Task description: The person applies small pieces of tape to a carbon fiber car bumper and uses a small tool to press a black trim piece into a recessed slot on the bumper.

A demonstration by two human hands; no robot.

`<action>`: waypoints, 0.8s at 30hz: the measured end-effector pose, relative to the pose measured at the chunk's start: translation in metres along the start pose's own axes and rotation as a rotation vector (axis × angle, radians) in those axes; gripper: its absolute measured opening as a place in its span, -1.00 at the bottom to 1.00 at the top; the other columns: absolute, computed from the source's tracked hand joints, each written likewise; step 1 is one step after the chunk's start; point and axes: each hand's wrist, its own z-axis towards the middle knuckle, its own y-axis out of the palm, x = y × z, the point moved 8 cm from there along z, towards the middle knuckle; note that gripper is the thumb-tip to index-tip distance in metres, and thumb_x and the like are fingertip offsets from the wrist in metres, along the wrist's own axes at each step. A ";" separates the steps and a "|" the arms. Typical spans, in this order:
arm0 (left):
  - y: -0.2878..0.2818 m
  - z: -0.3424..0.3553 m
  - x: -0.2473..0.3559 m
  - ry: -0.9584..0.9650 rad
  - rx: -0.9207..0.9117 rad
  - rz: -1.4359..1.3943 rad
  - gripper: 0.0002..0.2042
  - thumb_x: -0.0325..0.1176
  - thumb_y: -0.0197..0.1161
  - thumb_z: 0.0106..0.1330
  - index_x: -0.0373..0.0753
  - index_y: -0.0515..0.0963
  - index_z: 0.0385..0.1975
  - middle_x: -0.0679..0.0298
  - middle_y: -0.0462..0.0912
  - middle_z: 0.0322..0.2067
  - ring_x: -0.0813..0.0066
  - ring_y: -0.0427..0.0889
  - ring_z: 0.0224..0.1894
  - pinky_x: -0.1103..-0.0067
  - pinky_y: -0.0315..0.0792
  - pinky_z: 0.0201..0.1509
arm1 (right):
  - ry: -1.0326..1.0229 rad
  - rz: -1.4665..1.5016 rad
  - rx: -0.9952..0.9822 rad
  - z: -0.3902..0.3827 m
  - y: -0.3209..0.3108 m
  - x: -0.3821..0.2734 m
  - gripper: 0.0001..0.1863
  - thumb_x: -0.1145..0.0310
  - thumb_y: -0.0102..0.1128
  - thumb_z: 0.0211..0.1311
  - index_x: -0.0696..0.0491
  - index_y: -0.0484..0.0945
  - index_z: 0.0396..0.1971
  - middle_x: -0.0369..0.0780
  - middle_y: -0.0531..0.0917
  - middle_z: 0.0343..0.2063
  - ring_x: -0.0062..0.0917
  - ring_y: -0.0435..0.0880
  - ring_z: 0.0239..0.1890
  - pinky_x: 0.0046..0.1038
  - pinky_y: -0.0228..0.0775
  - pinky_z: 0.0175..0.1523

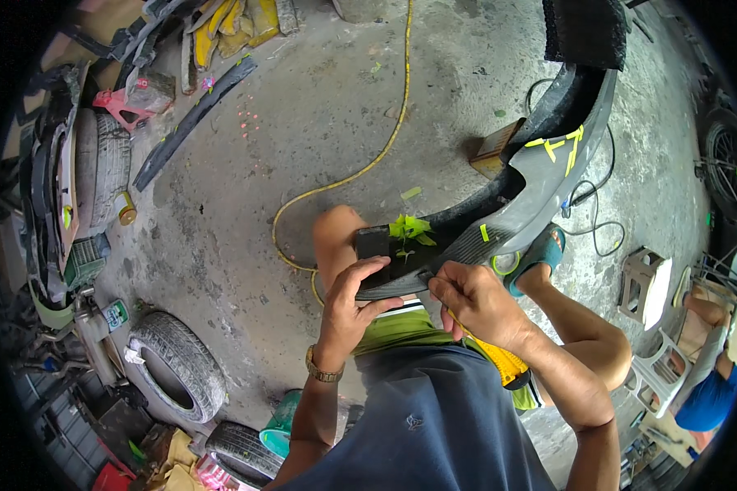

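Observation:
A long dark grey car bumper (540, 192) curves from the upper right down to my lap, with yellow tape strips on its outer face. Its near end is between the thumb and fingers of my left hand (350, 304). Closed in a fist at the bumper's lower edge, my right hand (481, 304) grips a yellow utility knife (504, 362); its handle sticks out below the palm and its blade is hidden. Green scraps of tape (409, 231) cling inside the bumper's near end. A light green tape roll (505, 263) sits beside my sandalled foot.
A yellow hose (367, 168) snakes across the concrete floor. Tyres (178, 366) and a teal bucket (282, 423) are at left. A wooden block (495, 149) stands by the bumper. At right are a stool (645, 286), a black cable (598, 217) and a person in blue (708, 401).

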 end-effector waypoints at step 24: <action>0.003 -0.004 -0.003 0.083 0.086 0.015 -0.46 -0.43 0.65 0.04 -0.32 0.56 0.03 0.09 0.72 0.07 0.13 0.70 0.15 0.33 0.58 0.22 | 0.010 0.007 0.088 -0.001 0.013 0.003 -0.68 0.34 0.02 0.60 0.24 0.49 -0.38 -0.13 0.65 -0.67 -0.45 0.71 -0.66 -0.39 0.52 -0.55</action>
